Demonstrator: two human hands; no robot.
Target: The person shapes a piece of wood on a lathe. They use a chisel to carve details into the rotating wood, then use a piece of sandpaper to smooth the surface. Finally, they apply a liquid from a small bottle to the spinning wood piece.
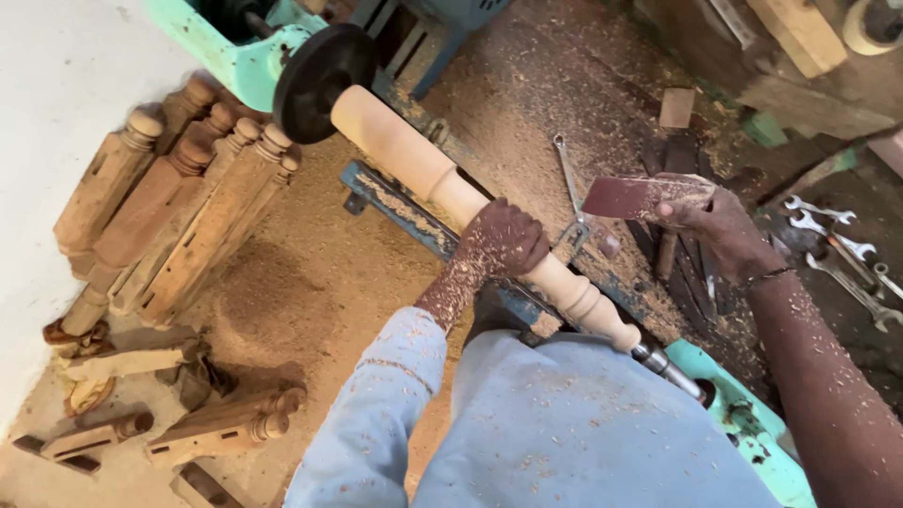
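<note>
A pale turned wooden spindle (404, 150) is mounted on a green lathe, running from the black faceplate (320, 80) at upper left down to the tailstock (673, 367) at lower right. My left hand (500, 241), dusted with sawdust, is closed around the middle of the spindle. To the right of the spindle my right hand (720, 221) holds up a reddish-brown sheet of sandpaper (638, 197), apart from the wood.
Several turned brown wooden legs (179, 212) lean against the white wall at left, with more pieces (221, 428) on the sawdust-covered floor. Wrenches (842, 249) lie at the right, one spanner (570, 183) by the blue lathe bed (400, 212). Timber offcuts (800, 33) sit at top right.
</note>
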